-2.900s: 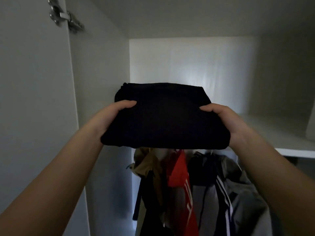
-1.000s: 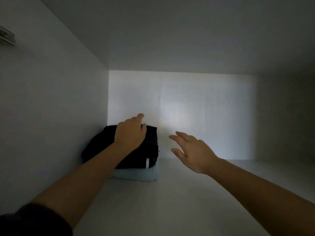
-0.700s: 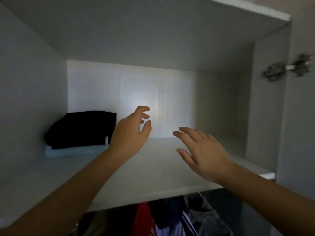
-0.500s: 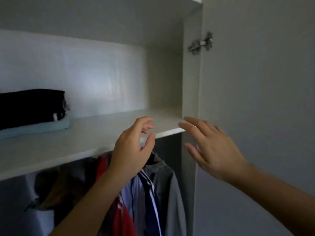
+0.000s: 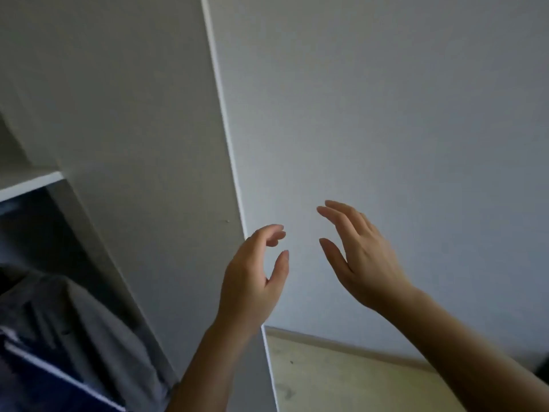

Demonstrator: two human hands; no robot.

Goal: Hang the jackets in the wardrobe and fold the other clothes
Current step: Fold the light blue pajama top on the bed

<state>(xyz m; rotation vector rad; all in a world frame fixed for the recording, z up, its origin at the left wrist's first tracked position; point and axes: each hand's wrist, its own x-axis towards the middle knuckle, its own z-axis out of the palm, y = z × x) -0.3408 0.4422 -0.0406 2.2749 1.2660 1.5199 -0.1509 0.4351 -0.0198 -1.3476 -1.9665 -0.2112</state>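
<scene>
Both my hands are raised in front of me and hold nothing. My left hand [image 5: 252, 281] has loosely curved fingers and hovers just in front of the edge of the open wardrobe door [image 5: 142, 144]. My right hand [image 5: 362, 260] is spread with relaxed fingers before the pale wall [image 5: 401, 114]. At the lower left, a grey jacket [image 5: 89, 328] and a navy garment with white stripes [image 5: 35, 376] hang inside the wardrobe. The corner of the wardrobe shelf [image 5: 29, 182] shows at the left edge. The folded clothes on the shelf are out of view.
The white door stands open between the wardrobe interior and the wall. A strip of light wooden floor [image 5: 341, 379] with a skirting board lies at the bottom right. A dark object [image 5: 542, 371] peeks in at the right edge.
I laid the folded black garment on the shelf and let go of it. Both hands drew back out of the wardrobe, and my view swung right past the door toward the wall.
</scene>
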